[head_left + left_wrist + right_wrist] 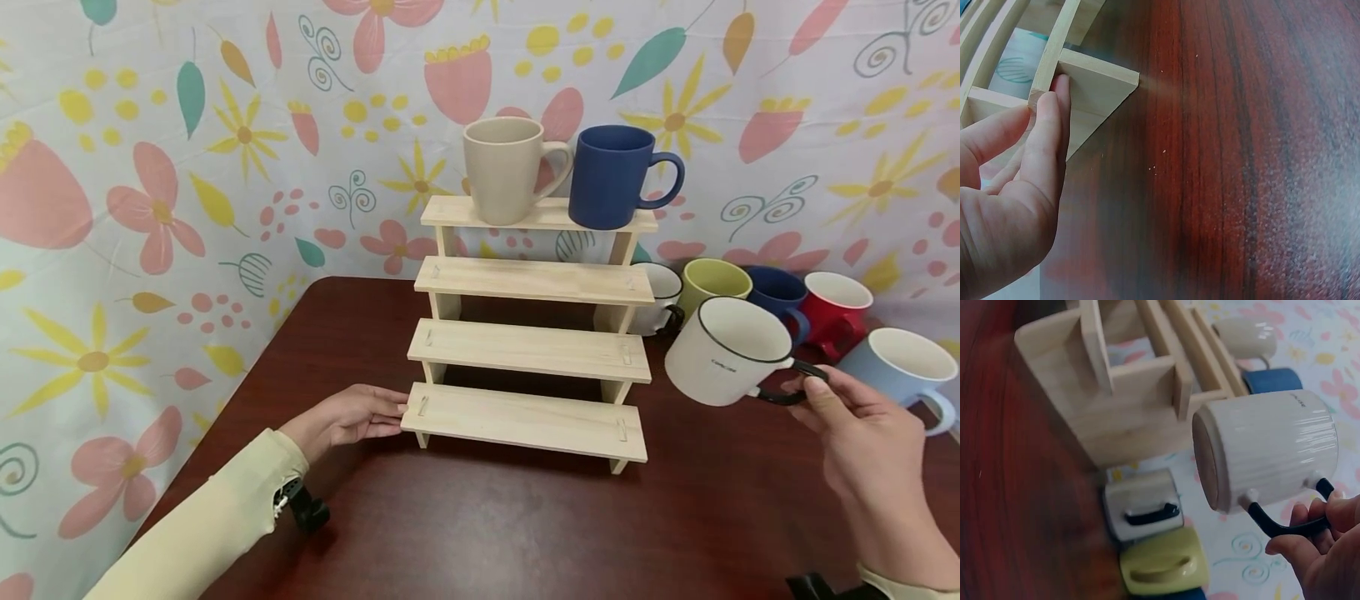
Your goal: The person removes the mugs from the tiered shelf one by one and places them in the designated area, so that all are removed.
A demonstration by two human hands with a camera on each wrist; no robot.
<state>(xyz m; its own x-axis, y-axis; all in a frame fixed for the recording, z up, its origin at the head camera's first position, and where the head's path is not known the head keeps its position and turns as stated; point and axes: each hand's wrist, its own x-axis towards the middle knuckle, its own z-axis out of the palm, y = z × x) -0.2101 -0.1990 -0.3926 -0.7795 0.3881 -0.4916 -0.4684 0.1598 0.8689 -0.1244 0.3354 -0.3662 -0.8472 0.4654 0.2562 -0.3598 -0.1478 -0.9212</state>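
Note:
A white mug with a black rim and black handle (726,354) is held up by my right hand (862,433), whose thumb and fingers grip the handle. The right wrist view shows the mug (1266,450) tipped on its side in that picture, its base toward the wooden rack. My left hand (352,417) pinches the left end of the lowest step of the four-step wooden display rack (525,421); thumb and fingers (1044,125) meet at the board's end. On the top step stand a beige mug (504,171) and a blue mug (609,179), handles to the right.
Behind the held mug, on the dark red table (480,525), stand a white mug with a black handle (660,292), a yellow-green mug (712,279), a dark blue mug (776,292), a red mug (836,308) and a light blue mug (907,367). A flower-patterned cloth (247,167) hangs behind.

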